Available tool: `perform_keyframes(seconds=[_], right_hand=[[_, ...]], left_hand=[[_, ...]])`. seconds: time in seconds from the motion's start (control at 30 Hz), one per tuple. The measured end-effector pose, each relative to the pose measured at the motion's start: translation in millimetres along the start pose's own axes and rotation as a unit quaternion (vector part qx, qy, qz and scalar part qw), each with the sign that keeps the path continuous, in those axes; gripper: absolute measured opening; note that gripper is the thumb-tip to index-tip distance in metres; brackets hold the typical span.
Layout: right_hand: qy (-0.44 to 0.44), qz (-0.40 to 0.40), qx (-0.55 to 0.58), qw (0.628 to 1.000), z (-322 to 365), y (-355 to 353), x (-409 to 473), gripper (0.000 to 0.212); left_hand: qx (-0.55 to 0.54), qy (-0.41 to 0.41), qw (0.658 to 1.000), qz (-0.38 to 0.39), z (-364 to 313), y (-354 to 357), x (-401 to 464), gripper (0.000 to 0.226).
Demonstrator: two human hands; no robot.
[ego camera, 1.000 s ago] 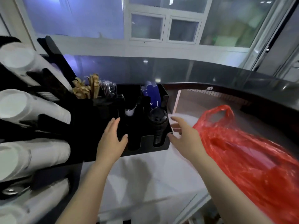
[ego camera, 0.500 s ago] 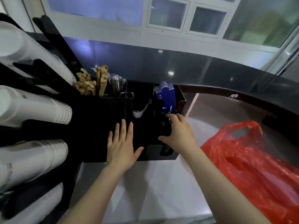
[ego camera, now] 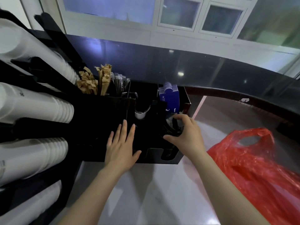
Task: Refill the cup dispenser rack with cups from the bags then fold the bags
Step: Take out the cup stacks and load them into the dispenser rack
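A pale, glossy counter (ego camera: 162, 192) runs under a raised dark ledge (ego camera: 194, 70), with white-framed windows (ego camera: 178, 13) in the far wall. On the far left stands the black cup dispenser rack (ego camera: 40, 127), its slanted channels holding 4 visible stacks of white cups (ego camera: 32, 103), so that much of the rack looks stocked already; whether any channel is short cannot be told from here. Just right of it sits a black condiment organizer (ego camera: 100, 120) with brown paper packets (ego camera: 94, 82), wrapped straws (ego camera: 121, 83) and blue sleeves (ego camera: 169, 96) in its far compartments.

The left hand (ego camera: 121, 150) lies flat on the organizer's near front, fingers straight and spread, gripping nothing. The right hand (ego camera: 186, 135) curls over the right-hand compartment, thumb and fingers closing round a dark round stack (ego camera: 172, 127), probably lids or cups in clear wrap, though the detail is blurred.

A red plastic bag (ego camera: 259, 176) rests on the counter at near right, handles open, apparently with contents inside. By this look, unloading that bag and folding it are both ahead.
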State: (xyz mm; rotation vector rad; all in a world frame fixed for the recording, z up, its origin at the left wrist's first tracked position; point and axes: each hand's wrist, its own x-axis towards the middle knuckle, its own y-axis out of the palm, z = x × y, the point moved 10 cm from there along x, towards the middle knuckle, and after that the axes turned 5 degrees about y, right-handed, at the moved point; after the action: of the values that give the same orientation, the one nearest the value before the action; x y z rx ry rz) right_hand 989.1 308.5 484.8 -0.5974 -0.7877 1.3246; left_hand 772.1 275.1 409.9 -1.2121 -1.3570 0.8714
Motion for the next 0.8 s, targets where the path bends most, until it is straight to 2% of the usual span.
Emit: perform_keyframes(seconds=[0.23,0.37,0.53,0.67,0.8], right_hand=[[-0.056,-0.054,0.072,0.994,30.4,-24.1,-14.2,0.07],[-0.111,-0.016,0.076,0.991,66.7,0.4,-28.4,0.072],[-0.136,0.071,-0.061,0.986,84.8,66.6,-40.4,0.078],[-0.2,0.045,-0.233,0.951,93.7,94.7,-46.3,0.074],[-0.203,0.048,-0.312,0.927,91.5,109.1,-42.0,0.075]], left_hand=[[-0.019,0.0,1.0,0.014,1.0,-3.1,-0.9,0.105],[-0.03,0.011,0.998,0.046,7.5,-4.4,-10.4,0.104],[0.018,-0.038,0.998,0.05,32.2,-15.5,-37.1,0.097],[0.002,-0.053,0.997,0.055,41.2,-21.3,-48.0,0.095],[-0.033,-0.033,0.997,0.057,29.8,-21.8,-51.0,0.092]])
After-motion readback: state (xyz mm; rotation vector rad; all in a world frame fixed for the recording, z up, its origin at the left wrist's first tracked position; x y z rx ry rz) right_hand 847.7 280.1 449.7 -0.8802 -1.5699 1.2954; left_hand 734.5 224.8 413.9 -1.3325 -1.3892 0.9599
